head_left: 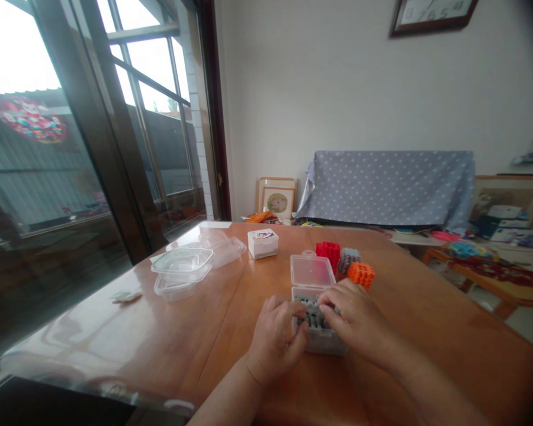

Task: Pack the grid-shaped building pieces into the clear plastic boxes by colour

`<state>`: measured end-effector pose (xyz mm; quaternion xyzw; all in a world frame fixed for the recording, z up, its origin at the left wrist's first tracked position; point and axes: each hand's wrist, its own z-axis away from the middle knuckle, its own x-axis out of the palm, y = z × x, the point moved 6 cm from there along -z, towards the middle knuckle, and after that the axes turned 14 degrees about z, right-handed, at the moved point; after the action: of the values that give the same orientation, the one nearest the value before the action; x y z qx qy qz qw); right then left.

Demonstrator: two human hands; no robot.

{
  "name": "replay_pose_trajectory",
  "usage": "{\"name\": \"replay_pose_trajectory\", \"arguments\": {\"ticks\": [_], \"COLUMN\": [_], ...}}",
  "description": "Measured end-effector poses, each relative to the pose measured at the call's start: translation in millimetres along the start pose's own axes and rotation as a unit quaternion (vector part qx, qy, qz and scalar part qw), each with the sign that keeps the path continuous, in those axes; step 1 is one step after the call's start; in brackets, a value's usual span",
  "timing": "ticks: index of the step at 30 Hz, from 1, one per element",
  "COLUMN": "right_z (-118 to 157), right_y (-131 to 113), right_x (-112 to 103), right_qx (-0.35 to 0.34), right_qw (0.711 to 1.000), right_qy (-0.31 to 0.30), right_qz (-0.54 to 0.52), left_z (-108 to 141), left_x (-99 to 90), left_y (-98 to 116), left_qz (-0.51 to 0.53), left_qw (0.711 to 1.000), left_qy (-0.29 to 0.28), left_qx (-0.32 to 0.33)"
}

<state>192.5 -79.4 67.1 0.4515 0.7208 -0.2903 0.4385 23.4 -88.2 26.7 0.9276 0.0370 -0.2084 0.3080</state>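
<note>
A clear plastic box [324,342] stands on the table with its lid [313,271] raised at the back. Small grey pieces [315,318] lie inside it. My left hand [281,332] is at the box's left side, thumb and fingers curled over the rim by the pieces; whether it grips one is hidden. At the right side, my right hand [353,310] reaches over the rim, its fingertips bent down at the grey pieces, and I cannot make out what is between them. Behind the box sit a red block [328,254], a grey block [349,259] and an orange block [361,274].
On the wooden table [231,355], clear plastic containers [182,269] are stacked at the left, near a small pale packet [125,296]. A white box [263,244] stands at the back middle. Beyond the table is a dotted grey cloth [391,186].
</note>
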Motion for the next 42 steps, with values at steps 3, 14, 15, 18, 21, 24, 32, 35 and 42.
{"name": "replay_pose_trajectory", "arguments": {"ticks": [3,14,15,18,21,24,32,35,42], "right_z": [0.9,23.1,24.9,28.4,29.4,28.4,24.3,23.1,20.8], "right_y": [9.9,54.8,55.8,56.4,53.9,50.0,40.6,37.8,33.3], "right_x": [-6.7,-24.5,-24.9,-25.4,-25.5,-25.0,-23.2,-24.3,-19.3], "right_qx": [0.018,0.047,0.048,0.046,0.036,0.032,0.030,0.019,0.009], "right_qw": [0.999,0.998,0.998,0.998,0.998,0.998,0.999,0.999,0.998], "right_qy": [0.011,0.029,0.024,0.014,0.014,0.015,-0.015,-0.025,-0.062], "right_qz": [-0.024,-0.042,-0.040,-0.039,-0.043,-0.047,-0.036,-0.024,-0.021], "left_z": [-0.3,-2.3,-2.6,-3.5,-4.4,-4.6,-4.3,-4.2,-5.1], "left_x": [0.2,3.3,3.6,3.7,4.2,4.8,6.4,6.3,5.3], "left_y": [0.5,1.6,1.7,2.6,3.9,4.2,2.7,3.1,3.7], "left_qz": [-0.001,-0.014,-0.016,-0.021,-0.020,-0.020,-0.014,-0.015,-0.012], "left_qw": [1.000,0.999,0.999,0.999,0.999,0.999,0.999,0.999,0.999], "left_qy": [-0.005,-0.031,-0.033,-0.033,-0.035,-0.034,-0.035,-0.037,-0.037], "left_qx": [0.000,0.006,0.007,0.012,0.020,0.025,0.020,0.022,0.023]}}
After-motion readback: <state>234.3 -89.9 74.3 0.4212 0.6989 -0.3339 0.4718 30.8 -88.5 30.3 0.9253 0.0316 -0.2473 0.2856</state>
